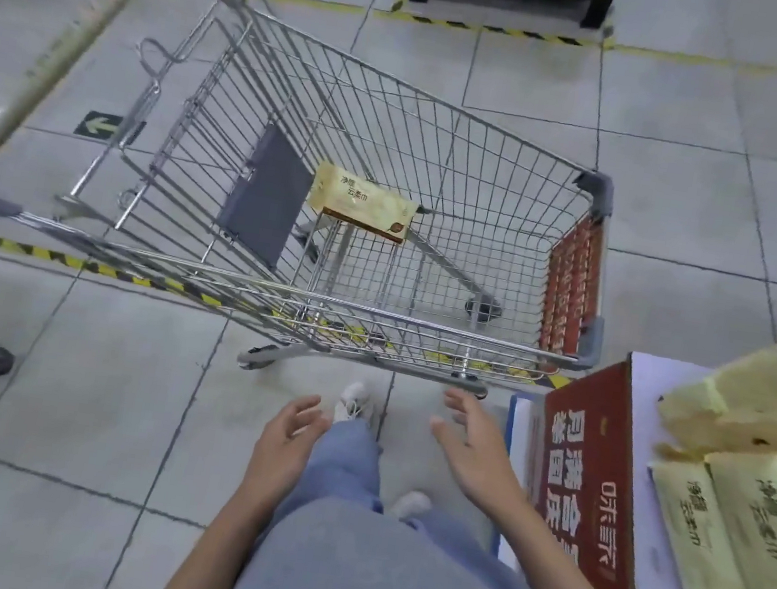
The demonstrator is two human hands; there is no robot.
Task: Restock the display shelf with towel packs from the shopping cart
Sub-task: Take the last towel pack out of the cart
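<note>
Since there's only one towel pack (362,200) in the shopping cart (423,316), the next move pretty much comes down to where it sits relative to the hands. It's lying flat on the basket floor toward the handle end, right beside the grey flap (265,197) at its 9 o'clock. Its long axis runs roughly 10-to-4 across the view.

Both hands are empty and hang low in front of the legs, short of the cart's near rim. Fingers are spread and relaxed, nothing pinched or gripped. From the left hand (289,435) the pack is almost dead on 12 o'clock. From the right hand (469,448) it's more like 11 o'clock. So I'd say the left is a touch nearer and lined up straighter, though there's not much in it. Either way the reach has to go up and over that near rim and then down into the basket, since the rim sits between the hands and the pack.

The display shelf (649,381) is off at the right hand's 3 o'clock, with the stacked packs (744,519) on it behind a red carton (592,497). My guess is a two-handed grab on the short ends, then a swing right.
</note>
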